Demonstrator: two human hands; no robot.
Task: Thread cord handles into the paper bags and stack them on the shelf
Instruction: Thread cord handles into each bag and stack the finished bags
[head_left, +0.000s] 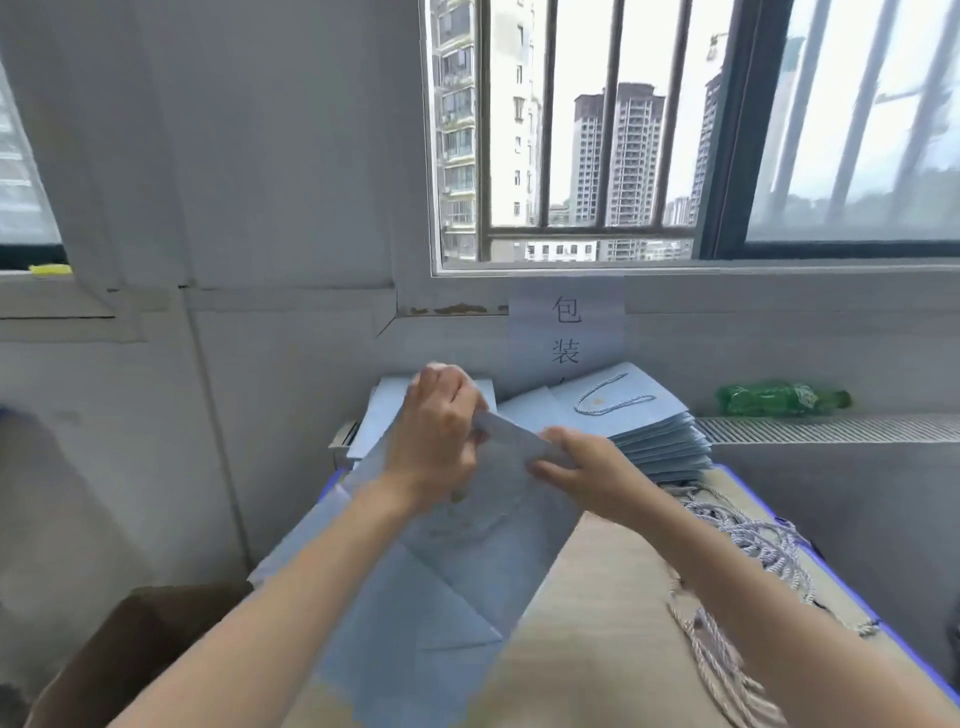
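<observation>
While my left hand (434, 434) curls round the top edge of the pale blue paper bag (483, 525), my right hand (582, 470) pinches that same edge from the other side, thumb under and fingers over the paper. I hold the bag flat and raised above the tan table (597, 597), its top edge tilted away from me toward the window (675, 135) and its folded bottom hanging down toward my body. Motion blur hides whether any cord sits between my left fingers; I cannot tell.

Beyond the bag, against the wall under the window, lies a stack of finished bags (639, 421), and on its uppermost bag a looped cord handle (610, 397) shows. Left of that stack, also beyond the bag, lies a second pile of flat blue bags (384, 410). To the right of the bag, a heap of loose twisted cords (748, 551) trails along the table's right edge. Above the finished stack, a paper sign (566, 327) with two printed characters hangs on the wall. Right of the stack, a green plastic bottle (779, 399) lies on its side on the ledge. Down to the left of the bag, beside the table, a brown cardboard box (130, 644) stands open.
</observation>
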